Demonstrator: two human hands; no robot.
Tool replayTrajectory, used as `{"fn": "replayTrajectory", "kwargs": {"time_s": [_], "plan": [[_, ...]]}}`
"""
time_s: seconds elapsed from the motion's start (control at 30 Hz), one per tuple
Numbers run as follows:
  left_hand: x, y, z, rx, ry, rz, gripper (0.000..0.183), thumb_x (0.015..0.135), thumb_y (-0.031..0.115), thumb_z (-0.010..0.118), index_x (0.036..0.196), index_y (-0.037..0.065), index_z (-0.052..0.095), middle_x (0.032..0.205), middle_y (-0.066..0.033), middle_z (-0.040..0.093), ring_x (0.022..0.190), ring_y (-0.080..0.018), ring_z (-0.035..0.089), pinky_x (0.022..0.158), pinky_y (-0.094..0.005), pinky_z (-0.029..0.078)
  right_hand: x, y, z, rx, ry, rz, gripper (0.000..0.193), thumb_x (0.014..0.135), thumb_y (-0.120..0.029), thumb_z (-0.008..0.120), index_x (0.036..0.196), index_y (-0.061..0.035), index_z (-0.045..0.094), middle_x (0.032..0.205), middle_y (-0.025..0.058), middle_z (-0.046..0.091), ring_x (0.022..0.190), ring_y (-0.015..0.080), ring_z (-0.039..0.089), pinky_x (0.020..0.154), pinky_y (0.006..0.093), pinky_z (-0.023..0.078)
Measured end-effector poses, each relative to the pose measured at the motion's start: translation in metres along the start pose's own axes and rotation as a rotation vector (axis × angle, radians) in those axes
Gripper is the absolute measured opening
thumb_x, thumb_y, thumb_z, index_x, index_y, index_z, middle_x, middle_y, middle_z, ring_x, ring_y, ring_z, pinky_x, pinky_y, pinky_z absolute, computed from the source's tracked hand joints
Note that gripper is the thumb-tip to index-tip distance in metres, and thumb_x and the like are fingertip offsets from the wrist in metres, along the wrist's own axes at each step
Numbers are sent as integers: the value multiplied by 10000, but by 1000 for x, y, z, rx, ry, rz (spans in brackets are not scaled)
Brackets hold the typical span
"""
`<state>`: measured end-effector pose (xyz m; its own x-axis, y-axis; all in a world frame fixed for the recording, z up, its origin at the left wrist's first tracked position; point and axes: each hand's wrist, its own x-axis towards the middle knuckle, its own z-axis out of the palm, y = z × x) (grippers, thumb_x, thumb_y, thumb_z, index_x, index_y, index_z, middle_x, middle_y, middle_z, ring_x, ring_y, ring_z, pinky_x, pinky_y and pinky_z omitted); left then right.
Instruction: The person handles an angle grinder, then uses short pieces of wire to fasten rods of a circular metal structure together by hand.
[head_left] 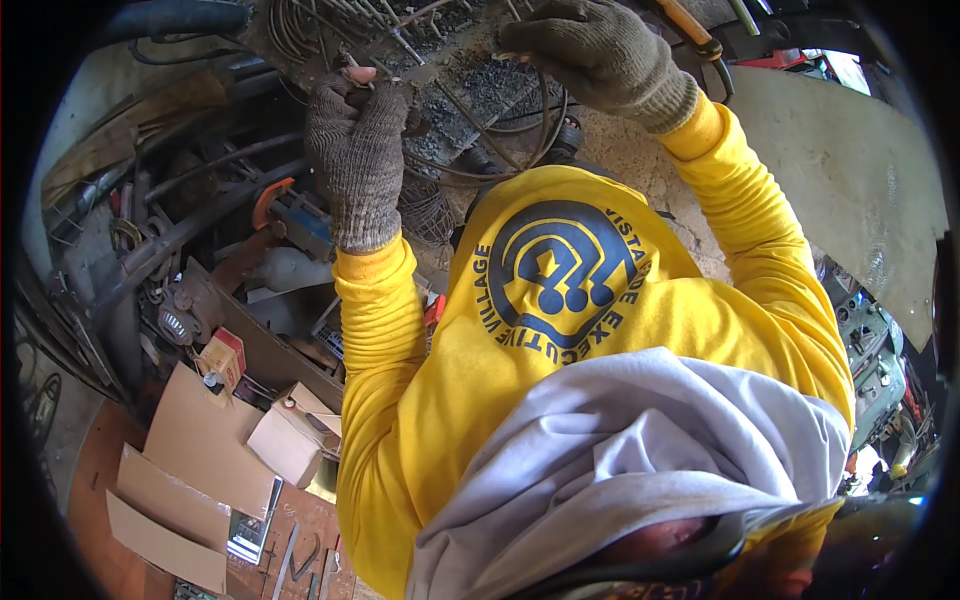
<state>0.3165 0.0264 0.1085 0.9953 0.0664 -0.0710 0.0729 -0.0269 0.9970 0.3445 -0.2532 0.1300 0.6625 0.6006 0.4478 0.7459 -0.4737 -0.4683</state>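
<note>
Both my hands wear brown knit work gloves and are raised over a dark metal work surface (505,90) at the top. My left hand (355,155) is closed, its fingers curled at the surface's left side, with a bare fingertip poking out of the glove. What it pinches is too small to make out. My right hand (600,60) reaches in from the right, fingers bent and pressed together at the tips around something small that I cannot name. Thin metal rods (400,35) and bent wire lie between and beyond the hands.
A tool with an orange handle (690,25) lies right of my right hand. Bars, pipes and a coil of wire (430,210) crowd the left side. Cardboard boxes (200,440) stand lower left. A grey sheet (850,180) and a green metal case (870,350) are at right.
</note>
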Motion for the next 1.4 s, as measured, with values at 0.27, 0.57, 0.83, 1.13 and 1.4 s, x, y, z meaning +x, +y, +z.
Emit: {"fn": "replayTrajectory", "kwargs": {"time_s": [0.27,0.57,0.83,1.13,1.4], "plan": [[1,-1,3,83,34,11,319,859,22,774,1126,11,601,844,-63,683,707,-93,629,652,-249,513,17,-8,13,86,22,-136,288,856,-86,668,1137,-92,734,930,121,695,840,303,690,694,409,567],[0,-1,6,-69,-2,45,319,872,49,785,1130,8,602,840,-49,664,711,-95,630,659,-244,519,52,-12,7,-174,-84,-363,316,787,-137,683,1092,-68,727,880,102,658,801,292,667,682,393,562],[-1,-4,4,121,28,77,315,861,45,780,1117,4,601,825,-49,661,693,-97,631,630,-257,526,43,4,-5,-210,-152,-372,273,809,-121,690,1076,-71,724,896,109,661,769,278,662,648,391,546],[-17,-3,1,61,2,63,325,829,27,789,1108,31,623,815,-8,638,699,-79,591,661,-243,494,-6,8,0,-134,128,-133,328,795,-35,692,1113,-96,742,843,79,681,716,277,661,613,394,531],[-19,-3,6,114,42,69,330,813,8,801,1098,33,636,804,8,616,691,-65,556,653,-239,484,-11,-8,11,-55,52,-85,351,814,-104,697,1163,-112,737,934,90,687,775,274,655,660,398,535]]}}
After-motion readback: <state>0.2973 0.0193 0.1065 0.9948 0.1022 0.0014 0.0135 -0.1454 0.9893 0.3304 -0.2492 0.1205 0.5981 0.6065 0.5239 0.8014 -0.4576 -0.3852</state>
